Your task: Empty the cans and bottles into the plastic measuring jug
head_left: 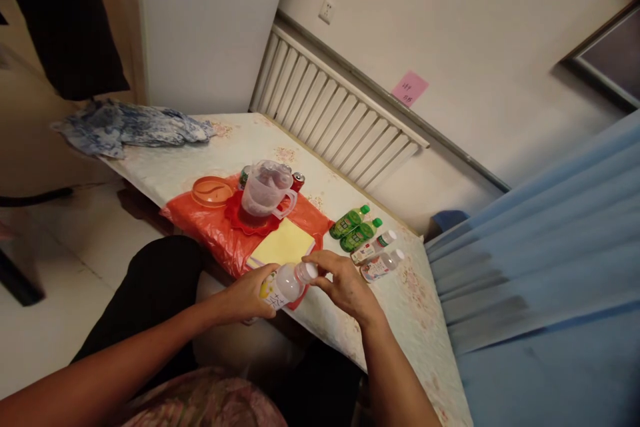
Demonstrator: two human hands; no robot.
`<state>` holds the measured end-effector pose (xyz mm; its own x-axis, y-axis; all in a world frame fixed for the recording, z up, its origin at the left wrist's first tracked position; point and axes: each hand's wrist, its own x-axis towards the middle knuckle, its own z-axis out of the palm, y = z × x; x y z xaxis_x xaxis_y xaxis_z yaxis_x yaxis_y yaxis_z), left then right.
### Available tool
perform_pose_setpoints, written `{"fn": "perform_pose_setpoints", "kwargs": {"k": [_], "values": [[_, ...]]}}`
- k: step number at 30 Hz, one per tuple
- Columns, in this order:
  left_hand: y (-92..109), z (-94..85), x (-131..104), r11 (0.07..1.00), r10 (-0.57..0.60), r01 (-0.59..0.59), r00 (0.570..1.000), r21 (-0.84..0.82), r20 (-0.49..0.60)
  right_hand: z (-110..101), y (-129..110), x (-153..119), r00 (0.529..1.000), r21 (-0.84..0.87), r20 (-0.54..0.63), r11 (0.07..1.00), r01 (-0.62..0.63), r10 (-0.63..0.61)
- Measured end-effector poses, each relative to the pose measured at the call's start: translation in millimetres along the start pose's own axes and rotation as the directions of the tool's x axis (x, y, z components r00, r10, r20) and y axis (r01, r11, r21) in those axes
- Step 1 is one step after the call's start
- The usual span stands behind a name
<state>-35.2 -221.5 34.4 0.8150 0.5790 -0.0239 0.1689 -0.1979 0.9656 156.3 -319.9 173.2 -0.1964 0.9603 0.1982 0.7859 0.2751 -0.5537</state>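
My left hand (250,295) is wrapped round the body of a clear plastic drink bottle (286,285), which is tilted with its neck up to the right. The bottle has a white and yellow label. At its top, the fingers of my right hand (345,283) are pinched at the white cap (307,272); the cap sits on the neck. Just beyond the bottle lies a stack of yellow paper (283,243). Behind that, a translucent plastic jug (265,190) stands on a red scalloped tray (237,217).
Red plastic sheeting (193,217) lies under an orange round lid (212,191). A red can (298,181) stands behind the jug. Green-capped bottles (357,235) and white-capped bottles (381,265) lie at the right. Patterned cloth (140,128) covers the far left corner. A blue curtain (540,267) hangs right.
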Motion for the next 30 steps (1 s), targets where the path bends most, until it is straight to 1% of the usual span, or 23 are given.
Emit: {"fn": "perform_pose_setpoints", "kwargs": {"k": [4,7,10,13,15,17,19,21,22,24,26,28,30], "values": [[1.3,0.8,2.3,0.999,0.026,-0.026,1.000,0.026,-0.015,-3.4,2.7,-0.4,1.000,-0.014,0.012,1.000,-0.011,0.011],[0.7,3.0,3.4,0.999,0.031,-0.031,0.999,0.021,-0.014,-6.1,1.9,-0.2,0.998,-0.054,0.015,0.997,-0.055,0.056],[1.5,5.0,3.4,1.000,0.013,-0.013,1.000,0.002,-0.005,-5.1,0.2,0.4,0.994,-0.122,0.017,0.987,-0.105,0.107],[4.6,4.6,3.5,1.000,0.019,-0.019,1.000,0.002,-0.003,0.2,1.9,0.7,0.983,-0.221,-0.037,0.958,-0.181,0.178],[6.8,2.7,4.1,1.000,0.029,-0.029,1.000,0.010,-0.003,3.2,6.0,0.1,0.977,-0.234,-0.081,0.949,-0.211,0.197],[8.3,0.2,5.0,0.999,0.032,-0.032,0.999,0.017,-0.006,3.2,11.6,-1.2,0.981,-0.148,-0.100,0.972,-0.182,0.169],[8.9,-2.0,5.7,0.999,0.034,-0.033,0.999,0.029,-0.014,0.4,16.9,-2.5,0.988,0.005,-0.097,0.993,-0.117,0.117],[9.0,-2.9,6.1,0.999,0.035,-0.034,0.999,0.038,-0.021,-3.2,19.7,-3.4,0.995,0.130,-0.079,0.990,-0.056,0.067],[8.7,-2.8,6.2,0.999,0.035,-0.034,0.999,0.036,-0.024,-4.4,19.8,-3.5,0.997,0.161,-0.067,0.986,-0.035,0.046],[7.8,-1.7,6.1,0.999,0.039,-0.038,0.999,0.031,-0.027,-4.4,17.8,-2.9,0.998,0.180,-0.062,0.984,-0.011,0.023],[6.3,-0.1,5.9,0.998,0.044,-0.043,0.999,0.034,-0.027,-0.7,14.7,-1.6,0.995,0.174,-0.093,0.985,-0.017,0.034],[4.8,1.2,5.7,0.998,0.038,-0.037,0.999,0.045,-0.023,5.9,13.2,-0.4,0.984,0.153,-0.159,0.987,-0.056,0.080],[4.2,1.8,5.5,0.999,0.032,-0.031,0.999,0.043,-0.024,14.0,15.3,-0.1,0.960,0.140,-0.245,0.984,-0.107,0.139]]}}
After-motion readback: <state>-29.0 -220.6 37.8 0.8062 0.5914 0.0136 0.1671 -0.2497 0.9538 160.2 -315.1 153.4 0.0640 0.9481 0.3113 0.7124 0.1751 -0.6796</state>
